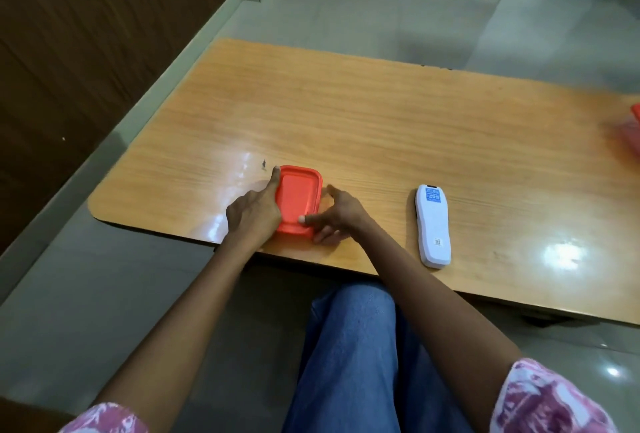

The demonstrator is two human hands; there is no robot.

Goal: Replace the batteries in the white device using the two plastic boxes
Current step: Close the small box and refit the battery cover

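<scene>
Both hands, left (254, 212) and right (337, 216), grasp the red box (298, 200); steady its base while prying the lid's near corner.

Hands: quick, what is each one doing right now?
Left hand: closed around the red box, on its left side.
Right hand: gripping the same box's right side, thumb on lid.

tabletop (363, 113): I see glossy light wood with rounded corners, standing on a pale tiled floor.
orange box (298, 199): near the front edge, left of centre, lid on.
white device (433, 224): flat to its right, well apart, label side up.
second orange box (632, 129): far right edge, cut off by the frame, blurred.
</scene>
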